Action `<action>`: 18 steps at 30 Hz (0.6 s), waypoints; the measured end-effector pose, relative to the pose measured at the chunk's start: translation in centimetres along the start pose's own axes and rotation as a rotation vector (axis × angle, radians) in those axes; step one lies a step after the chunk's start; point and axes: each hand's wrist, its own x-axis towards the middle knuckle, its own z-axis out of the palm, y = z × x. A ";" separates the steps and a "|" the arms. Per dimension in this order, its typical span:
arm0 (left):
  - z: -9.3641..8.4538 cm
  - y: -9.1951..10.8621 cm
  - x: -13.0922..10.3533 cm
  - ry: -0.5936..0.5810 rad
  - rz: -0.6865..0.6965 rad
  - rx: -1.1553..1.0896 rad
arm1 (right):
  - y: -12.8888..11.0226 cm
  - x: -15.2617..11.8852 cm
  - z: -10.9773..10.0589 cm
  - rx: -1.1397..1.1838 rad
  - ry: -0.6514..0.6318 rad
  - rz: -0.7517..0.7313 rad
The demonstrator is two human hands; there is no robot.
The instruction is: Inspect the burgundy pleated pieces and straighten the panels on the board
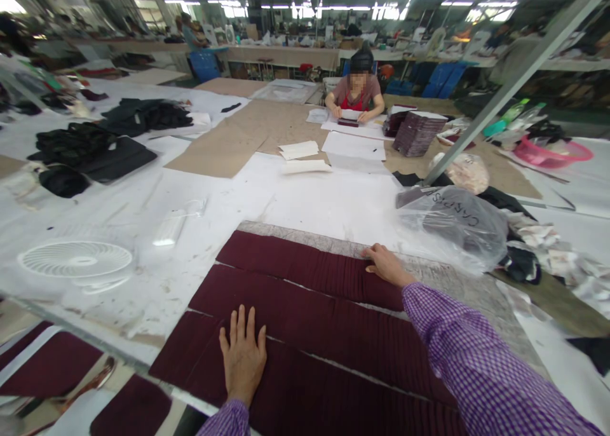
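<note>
Rows of overlapping maroon fabric pieces (305, 302) lie on a grey, marked board (443, 277) in front of me. My left hand (244, 353) rests flat on the lower rows at the left, its fingers spread. At the far edge of the top row, my right hand (384, 263) touches the fabric and the board, fingers stretched out and slightly bent. Neither hand has anything gripped that I can see. Toward the right, the pieces overlap closely in narrow strips; at the left they lie broader and flatter.
A white fan (76, 259) lies at the left. On the right are a clear plastic bag (452, 226), a slanting metal post (515, 80) and a pink basket (548, 153). A co-worker (357, 93) sits across the table beside a stack of dark pieces (417, 134). Black garments (95, 143) lie far left.
</note>
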 end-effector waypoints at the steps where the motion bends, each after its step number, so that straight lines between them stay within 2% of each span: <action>1: 0.0 0.0 0.0 0.001 -0.001 0.003 | 0.0 0.1 -0.1 0.008 -0.001 -0.053; 6: -0.1 0.1 0.2 0.004 -0.005 0.012 | 0.2 1.3 -0.5 0.023 -0.059 -0.236; 18: -0.1 0.1 0.2 -0.016 0.003 0.077 | 0.8 2.7 -0.6 -0.002 -0.126 -0.368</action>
